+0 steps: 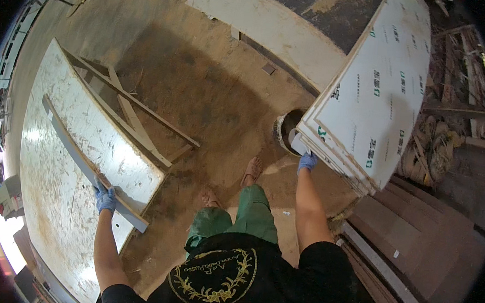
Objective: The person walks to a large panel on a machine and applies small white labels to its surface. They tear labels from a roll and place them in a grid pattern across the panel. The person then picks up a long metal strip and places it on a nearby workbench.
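My left hand [104,197], in a blue glove, grips the near part of a long grey strip [72,146]. The strip lies along a scuffed white tabletop [34,186] on my left; its narrow edge looks brown. On the other side, my right hand [308,162], also gloved in blue, is closed at a small pale flat piece [297,144], possibly a scraper. This piece sits over the rim of a dark bucket [281,133] and beside the corner of a stack of white printed panels [366,98]. My fingers partly hide its lower end.
A wooden trestle frame [135,109] supports the left table. Ahead lies a low platform with a pale board [269,25]. Brown boards [412,239] are stacked at the right, near tangled rope-like material [424,157]. My feet stand on a dusty brown floor [191,85].
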Demonstrator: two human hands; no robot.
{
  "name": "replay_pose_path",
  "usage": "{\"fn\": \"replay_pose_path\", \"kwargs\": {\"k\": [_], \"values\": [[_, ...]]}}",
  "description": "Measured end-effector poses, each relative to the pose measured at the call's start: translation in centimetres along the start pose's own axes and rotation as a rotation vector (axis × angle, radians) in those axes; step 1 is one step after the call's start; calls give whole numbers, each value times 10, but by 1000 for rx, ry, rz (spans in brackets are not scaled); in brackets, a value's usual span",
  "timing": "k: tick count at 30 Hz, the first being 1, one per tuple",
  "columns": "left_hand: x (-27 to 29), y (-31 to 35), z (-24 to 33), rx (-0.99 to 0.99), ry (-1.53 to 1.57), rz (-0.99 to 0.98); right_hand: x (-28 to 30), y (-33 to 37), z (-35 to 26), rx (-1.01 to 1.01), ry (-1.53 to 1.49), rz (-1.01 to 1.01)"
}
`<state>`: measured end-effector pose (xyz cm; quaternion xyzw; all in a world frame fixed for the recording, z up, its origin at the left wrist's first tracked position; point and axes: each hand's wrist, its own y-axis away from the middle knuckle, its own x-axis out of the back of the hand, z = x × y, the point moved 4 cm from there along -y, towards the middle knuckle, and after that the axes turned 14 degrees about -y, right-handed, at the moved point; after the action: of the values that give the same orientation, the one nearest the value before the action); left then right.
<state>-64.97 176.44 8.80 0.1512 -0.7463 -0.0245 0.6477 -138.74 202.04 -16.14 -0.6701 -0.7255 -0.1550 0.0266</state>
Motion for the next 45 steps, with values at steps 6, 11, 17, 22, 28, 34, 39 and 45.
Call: {"fn": "replay_pose_path", "kwargs": {"k": [6, 11, 17, 22, 28, 34, 39, 45], "values": [[6, 21, 26, 84, 72, -169, -64, -45, -11, 285, 90, -34], [52, 34, -6, 285, 93, -126, -79, -42, 6, 57, 5, -320], [1, 53, -3, 251, -72, -220, -20, 60, 85, -929, -156, -532], [41, 72, 5, 266, -12, -104, -101, 260, -156, -1198, -502, -1795], [46, 68, -2, 263, 87, -18, -184, 455, -499, -1124, -741, -2159], [47, 59, 0, 216, 107, 4, -143, 572, -674, -1072, -1220, -2801], [51, 63, -3, 263, 118, -13, -132, 615, -702, -1932, -1385, -2423], [40, 58, -2, 390, 134, 92, -173, 631, -701, -1907, -1582, -2585]]}}
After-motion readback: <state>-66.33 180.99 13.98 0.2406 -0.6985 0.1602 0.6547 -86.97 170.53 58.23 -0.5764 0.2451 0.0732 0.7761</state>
